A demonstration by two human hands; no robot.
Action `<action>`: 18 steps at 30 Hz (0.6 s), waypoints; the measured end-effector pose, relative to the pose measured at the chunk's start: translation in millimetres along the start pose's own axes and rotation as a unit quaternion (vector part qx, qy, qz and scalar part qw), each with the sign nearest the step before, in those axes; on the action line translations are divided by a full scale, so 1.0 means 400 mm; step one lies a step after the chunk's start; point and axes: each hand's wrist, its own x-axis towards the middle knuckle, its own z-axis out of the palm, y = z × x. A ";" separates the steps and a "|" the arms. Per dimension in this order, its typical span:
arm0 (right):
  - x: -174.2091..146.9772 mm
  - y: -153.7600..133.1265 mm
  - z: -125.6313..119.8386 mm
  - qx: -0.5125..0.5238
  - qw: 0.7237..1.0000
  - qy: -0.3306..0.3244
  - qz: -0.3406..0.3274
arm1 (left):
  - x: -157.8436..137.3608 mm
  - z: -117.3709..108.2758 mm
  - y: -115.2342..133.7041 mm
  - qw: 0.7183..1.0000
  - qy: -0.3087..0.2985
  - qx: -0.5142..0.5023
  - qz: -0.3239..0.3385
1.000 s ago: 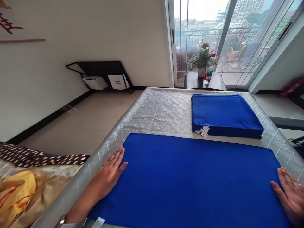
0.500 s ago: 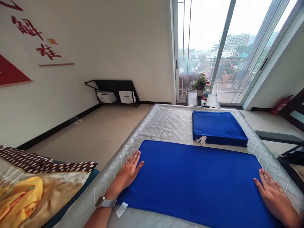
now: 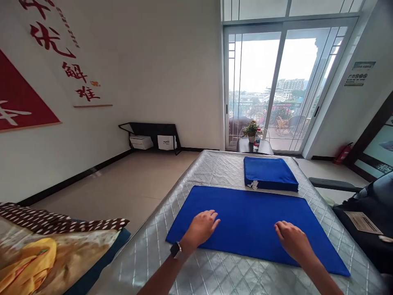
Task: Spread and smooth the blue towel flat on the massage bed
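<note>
A blue cloth (image 3: 245, 221) lies unfolded and flat on the silver quilted cover (image 3: 215, 168). Over its left part is my left hand (image 3: 202, 227), palm down, fingers loosely bent, thumb apart, holding nothing. My right hand (image 3: 293, 241) hovers over the right part, its fingers gently curled and nothing seen in it. Whether either hand touches the cloth, I cannot tell. Beyond the cloth, towards the right, rests a neat stack of folded blue cloths (image 3: 270, 169) with white tags (image 3: 253, 184) on its near side.
Yellow fabric (image 3: 33, 262) lies on other bedding at the left. At the far end, a dark chair (image 3: 242, 145) bears a potted plant (image 3: 251, 130) and a bottle (image 3: 257, 139). A black bag (image 3: 365, 209) is on the right. White boxes (image 3: 167, 142) sit under a black rack (image 3: 144, 129).
Both hands have left the cloth's side edges and come inward over it. The head view has tilted up, showing more of the wall and window.
</note>
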 end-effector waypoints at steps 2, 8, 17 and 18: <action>-0.002 -0.103 -0.014 0.034 0.999 0.007 -0.035 | 0.005 -0.001 0.103 0.998 0.011 -0.036 0.050; 0.040 -0.224 0.063 0.077 0.993 0.046 -0.082 | 0.063 0.081 0.263 0.990 0.064 -0.050 0.115; 0.052 -0.201 0.234 0.071 0.994 0.054 -0.068 | 0.085 0.228 0.226 0.988 0.089 -0.026 0.121; 0.051 -0.199 0.242 0.070 0.994 0.049 -0.067 | 0.084 0.232 0.222 0.988 0.085 -0.027 0.124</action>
